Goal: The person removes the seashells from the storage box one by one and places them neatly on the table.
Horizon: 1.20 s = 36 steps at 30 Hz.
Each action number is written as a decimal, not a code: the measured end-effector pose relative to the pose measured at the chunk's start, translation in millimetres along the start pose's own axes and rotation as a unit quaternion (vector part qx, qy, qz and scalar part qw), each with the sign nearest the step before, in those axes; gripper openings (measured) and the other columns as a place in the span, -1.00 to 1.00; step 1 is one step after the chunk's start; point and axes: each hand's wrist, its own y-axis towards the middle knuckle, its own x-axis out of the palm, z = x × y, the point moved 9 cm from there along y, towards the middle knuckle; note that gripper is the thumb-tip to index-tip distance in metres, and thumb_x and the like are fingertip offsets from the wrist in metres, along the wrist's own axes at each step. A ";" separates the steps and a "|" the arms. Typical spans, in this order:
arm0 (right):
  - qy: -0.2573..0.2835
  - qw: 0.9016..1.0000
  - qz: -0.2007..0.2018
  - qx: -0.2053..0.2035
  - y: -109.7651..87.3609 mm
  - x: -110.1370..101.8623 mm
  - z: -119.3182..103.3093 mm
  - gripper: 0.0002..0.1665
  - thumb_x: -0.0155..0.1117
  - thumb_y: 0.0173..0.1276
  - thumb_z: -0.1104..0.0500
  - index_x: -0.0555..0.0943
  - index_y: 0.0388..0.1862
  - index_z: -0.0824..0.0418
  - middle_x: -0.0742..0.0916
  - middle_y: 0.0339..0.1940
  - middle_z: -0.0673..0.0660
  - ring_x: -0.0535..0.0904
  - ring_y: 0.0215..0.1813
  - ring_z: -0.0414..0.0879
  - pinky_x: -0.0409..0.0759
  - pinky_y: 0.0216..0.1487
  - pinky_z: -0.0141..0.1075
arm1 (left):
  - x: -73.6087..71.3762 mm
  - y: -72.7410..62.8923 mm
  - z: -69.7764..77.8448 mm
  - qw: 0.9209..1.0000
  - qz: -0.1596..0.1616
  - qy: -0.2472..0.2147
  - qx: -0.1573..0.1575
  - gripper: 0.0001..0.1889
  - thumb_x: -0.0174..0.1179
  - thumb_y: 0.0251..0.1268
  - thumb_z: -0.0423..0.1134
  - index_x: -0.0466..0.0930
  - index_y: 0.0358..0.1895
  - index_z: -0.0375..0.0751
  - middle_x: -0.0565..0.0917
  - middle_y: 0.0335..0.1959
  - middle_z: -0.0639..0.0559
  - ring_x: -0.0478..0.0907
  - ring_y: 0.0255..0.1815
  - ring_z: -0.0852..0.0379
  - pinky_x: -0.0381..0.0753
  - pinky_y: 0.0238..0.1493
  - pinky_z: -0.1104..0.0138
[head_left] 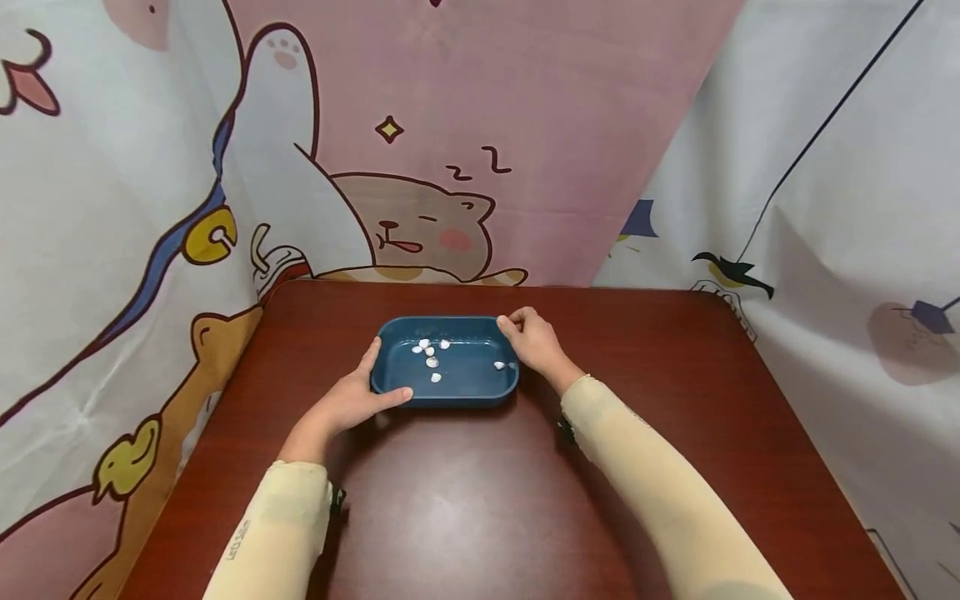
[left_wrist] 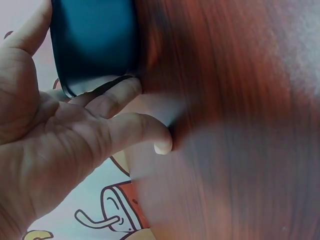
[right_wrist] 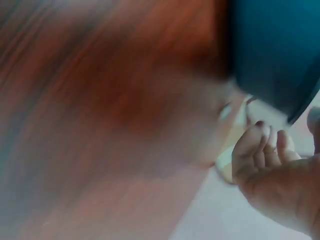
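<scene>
A dark blue rectangular tray (head_left: 465, 385) with rounded corners is over the far middle of the table. Several small white lumps (head_left: 432, 362) lie in its left half, and one white lump (head_left: 498, 365) is near the right wall; their kind is too small to tell. My left hand (head_left: 352, 396) holds the tray's left end, thumb over the near rim. In the left wrist view, its fingers (left_wrist: 117, 97) reach beneath the tray's edge. At the far right corner, my right hand (head_left: 534, 340) has its thumb at the rim and its other fingers curled outside. The right wrist view is blurred.
The reddish-brown wooden table (head_left: 450, 517) extends toward me and to both sides of the tray. Cartoon-printed cloth (head_left: 570, 125) hangs along the back and both sides. Both forearms wear pale sleeves (head_left: 637, 458), with a dark band (head_left: 337, 500) at the left wrist.
</scene>
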 end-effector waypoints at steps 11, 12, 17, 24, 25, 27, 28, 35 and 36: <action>-0.171 0.978 0.027 -0.112 -6.9 23.3 -41.0 -0.27 0.53 0.43 -0.08 0.48 0.47 0.07 0.47 0.51 0.25 0.48 0.44 0.20 0.51 0.49 0.10 | 2.6 2.4 -4.8 1.000 -0.004 0.002 -0.001 0.30 0.33 0.35 0.38 -0.55 0.77 0.18 0.02 0.76 -0.38 0.25 0.63 -0.42 0.29 0.59 -0.32; -0.189 0.973 0.030 -0.127 -6.6 24.7 -44.4 -0.32 0.54 0.43 -0.07 0.53 0.43 0.05 0.45 0.52 0.24 0.47 0.44 0.21 0.49 0.50 0.10 | 2.2 2.3 -5.1 1.000 -0.004 0.003 -0.002 0.30 0.33 0.35 0.38 -0.55 0.77 0.18 0.01 0.76 -0.38 0.25 0.63 -0.42 0.29 0.59 -0.32; -0.264 0.955 -0.007 -0.135 -2.8 35.2 -49.8 -0.49 0.49 0.44 -0.16 0.74 0.25 0.04 0.43 0.59 0.23 0.42 0.47 0.21 0.43 0.54 0.09 | 1.6 0.7 -3.7 1.000 -0.004 0.002 -0.007 0.29 0.32 0.36 0.38 -0.55 0.77 0.18 -0.01 0.77 -0.37 0.23 0.64 -0.44 0.28 0.58 -0.34; -0.302 0.946 -0.059 -0.100 -3.0 47.5 -50.3 -0.41 0.51 0.42 -0.18 0.74 0.30 0.10 0.35 0.66 0.29 0.37 0.54 0.25 0.42 0.57 0.09 | 2.2 -1.5 -2.3 1.000 -0.007 -0.007 -0.012 0.30 0.34 0.34 0.39 -0.54 0.76 0.21 -0.02 0.77 -0.37 0.21 0.64 -0.44 0.27 0.59 -0.35; -0.303 0.946 -0.062 -0.098 -3.5 48.2 -51.0 -0.41 0.52 0.42 -0.16 0.74 0.30 0.11 0.34 0.67 0.30 0.36 0.55 0.25 0.42 0.57 0.09 | 2.0 -1.5 -2.2 1.000 -0.007 -0.008 -0.012 0.30 0.34 0.34 0.38 -0.55 0.76 0.21 -0.02 0.77 -0.37 0.21 0.64 -0.44 0.27 0.58 -0.35; -0.305 0.945 -0.066 -0.095 -4.2 48.8 -52.1 -0.43 0.53 0.41 -0.13 0.75 0.29 0.12 0.31 0.68 0.30 0.35 0.55 0.25 0.43 0.57 0.09 | 1.4 -1.3 -1.5 1.000 -0.006 -0.009 -0.010 0.30 0.34 0.34 0.38 -0.55 0.76 0.21 -0.03 0.77 -0.37 0.21 0.64 -0.45 0.27 0.58 -0.35; -0.305 0.945 -0.068 -0.093 -4.6 48.9 -52.5 -0.45 0.53 0.41 -0.12 0.76 0.27 0.12 0.30 0.69 0.30 0.34 0.55 0.25 0.44 0.56 0.08 | 1.1 -1.1 -1.4 1.000 -0.005 -0.012 -0.011 0.29 0.34 0.34 0.37 -0.55 0.76 0.23 -0.03 0.77 -0.36 0.21 0.64 -0.44 0.27 0.59 -0.35; -0.317 0.942 -0.060 -0.096 -6.0 48.8 -53.8 -0.64 0.53 0.42 -0.09 0.84 0.02 0.11 0.31 0.68 0.30 0.33 0.55 0.23 0.46 0.53 0.06 | 0.3 -2.2 1.5 1.000 -0.003 -0.013 -0.012 0.29 0.34 0.35 0.36 -0.54 0.76 0.22 0.02 0.76 -0.38 0.24 0.61 -0.42 0.28 0.58 -0.35; -0.326 0.937 -0.048 -0.110 -6.6 48.9 -55.8 -0.65 0.52 0.43 -0.09 0.84 0.00 0.11 0.33 0.67 0.29 0.32 0.56 0.24 0.44 0.55 0.06 | 0.5 -2.5 1.7 1.000 -0.004 -0.012 -0.013 0.29 0.34 0.35 0.36 -0.54 0.77 0.22 0.01 0.76 -0.38 0.23 0.61 -0.42 0.27 0.58 -0.35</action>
